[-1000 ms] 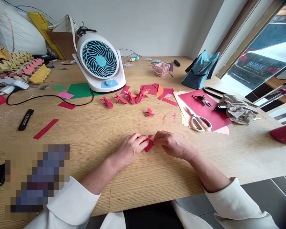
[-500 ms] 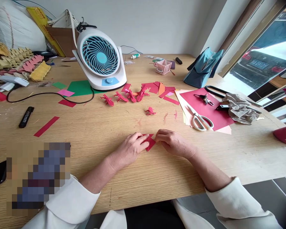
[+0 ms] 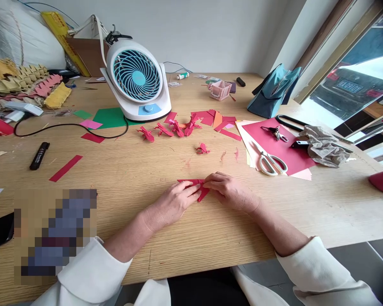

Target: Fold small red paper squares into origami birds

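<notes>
A piece of folded red paper [image 3: 204, 194] lies flat on the wooden table in front of me, one corner pointing toward me. My left hand [image 3: 175, 199] holds its left part down, fingers on top of the sheet. At its right side, the bent fingers of my right hand [image 3: 231, 191] are closed on the upper right edge. Part of the paper is hidden under both hands. Beyond it sits a small folded red paper figure [image 3: 202, 148], and several similar figures [image 3: 175, 127] stand in a row farther back.
A white fan [image 3: 137, 80] stands at the back left. White-handled scissors [image 3: 271, 165] rest on stacked paper sheets [image 3: 295, 157] at the right, near keys and a crumpled grey cloth [image 3: 325, 146]. A black marker [image 3: 40, 156] and a red strip [image 3: 65, 168] lie at the left.
My right hand has moved slightly left onto the paper and now grips its upper edge. The left hand stays on the paper. The view has shifted slightly.
</notes>
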{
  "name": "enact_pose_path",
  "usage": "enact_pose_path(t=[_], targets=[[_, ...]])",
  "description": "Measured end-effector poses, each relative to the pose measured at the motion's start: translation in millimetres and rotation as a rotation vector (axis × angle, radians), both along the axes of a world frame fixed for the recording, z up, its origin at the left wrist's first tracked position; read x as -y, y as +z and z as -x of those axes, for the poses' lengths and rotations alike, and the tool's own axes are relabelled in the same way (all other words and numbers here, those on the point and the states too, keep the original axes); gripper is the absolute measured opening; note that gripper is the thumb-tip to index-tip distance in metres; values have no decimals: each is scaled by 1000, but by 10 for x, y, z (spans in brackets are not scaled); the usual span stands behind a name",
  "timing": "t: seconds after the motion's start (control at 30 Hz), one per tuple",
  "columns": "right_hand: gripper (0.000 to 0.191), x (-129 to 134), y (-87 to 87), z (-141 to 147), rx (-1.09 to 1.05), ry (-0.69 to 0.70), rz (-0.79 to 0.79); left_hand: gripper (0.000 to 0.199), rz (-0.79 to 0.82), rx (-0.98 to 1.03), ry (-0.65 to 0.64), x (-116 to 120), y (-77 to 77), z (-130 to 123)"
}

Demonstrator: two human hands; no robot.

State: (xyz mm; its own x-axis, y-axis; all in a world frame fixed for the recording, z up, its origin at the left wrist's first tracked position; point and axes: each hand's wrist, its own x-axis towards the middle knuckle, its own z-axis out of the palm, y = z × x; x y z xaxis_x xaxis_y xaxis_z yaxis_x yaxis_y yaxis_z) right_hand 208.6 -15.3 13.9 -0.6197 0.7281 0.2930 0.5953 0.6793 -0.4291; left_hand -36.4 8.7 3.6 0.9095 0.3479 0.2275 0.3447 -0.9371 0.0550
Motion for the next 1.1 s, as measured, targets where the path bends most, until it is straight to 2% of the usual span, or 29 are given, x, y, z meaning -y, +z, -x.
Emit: enact_pose_path(t=[0.23,0.4,0.83,1.1], targets=[[26,7,2,10,11,-4,-9,47,20,20,-47,11,25,39],[28,9,9,36,33,-25,6,42,19,25,-18,31,58,33],[20,37,-31,149,181,-165,-32,27,55,38,-35,53,80,-7],[21,36,-38,151,180,-160,-50,23,48,76,-59,60,12,-16]])
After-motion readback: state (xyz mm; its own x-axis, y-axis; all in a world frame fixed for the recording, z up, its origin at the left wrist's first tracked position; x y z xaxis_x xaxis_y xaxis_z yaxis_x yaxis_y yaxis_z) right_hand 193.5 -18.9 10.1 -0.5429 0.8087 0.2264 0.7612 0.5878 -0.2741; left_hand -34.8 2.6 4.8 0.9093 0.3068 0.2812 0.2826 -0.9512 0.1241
